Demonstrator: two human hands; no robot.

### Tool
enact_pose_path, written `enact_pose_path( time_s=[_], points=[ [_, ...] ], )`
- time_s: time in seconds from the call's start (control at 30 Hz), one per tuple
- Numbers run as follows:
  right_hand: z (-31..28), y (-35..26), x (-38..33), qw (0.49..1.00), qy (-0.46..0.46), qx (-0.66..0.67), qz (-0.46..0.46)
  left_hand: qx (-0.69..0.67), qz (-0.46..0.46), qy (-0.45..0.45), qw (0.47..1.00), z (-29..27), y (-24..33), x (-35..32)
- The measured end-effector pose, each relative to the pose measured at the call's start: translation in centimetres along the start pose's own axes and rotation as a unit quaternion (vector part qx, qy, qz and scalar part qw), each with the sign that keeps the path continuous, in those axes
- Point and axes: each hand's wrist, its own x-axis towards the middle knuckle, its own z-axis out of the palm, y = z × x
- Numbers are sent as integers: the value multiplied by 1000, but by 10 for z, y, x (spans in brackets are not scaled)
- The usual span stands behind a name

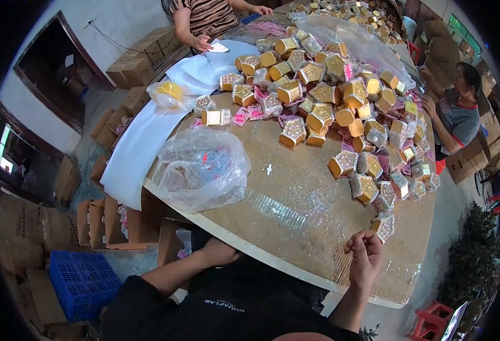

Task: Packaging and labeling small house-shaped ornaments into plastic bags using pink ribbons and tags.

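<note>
My right hand (365,258) is raised over the near right part of the table, its fingers curled in toward the thumb. Anything between those fingertips is too small or hidden to make out. Just beyond the knuckles lies a small gold box with a jewelled, pearly lid (383,227). My left hand (220,252) is down by the table's near edge, over my lap, and its fingers are hidden. A large heap of similar gold trinket boxes (320,116), many in clear bubble wrap, covers the far and right side of the table.
A clear plastic bag (201,170) with blue and red contents sits on the cardboard-topped table (273,227), near white foam sheeting (142,142). Two people sit across and to the right; one holds a phone (218,48). Cartons (136,227) and a blue crate (84,284) stand left.
</note>
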Motion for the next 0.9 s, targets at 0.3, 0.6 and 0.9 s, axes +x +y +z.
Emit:
enact_pose_path(
  time_s=[0.3, 0.6, 0.9],
  points=[
    [25, -6, 12, 1000, -10, -20, 4, 30, 143, -79, 986, -19, -13, -34],
    [32, -9, 22, 998, 4, -54, -6, 26, 149, 19, 988, 5, -31, -31],
    [32, -25, 32, 996, 26, -70, -42, 11, 35, 126, 991, -25, -22, -50]
  ],
)
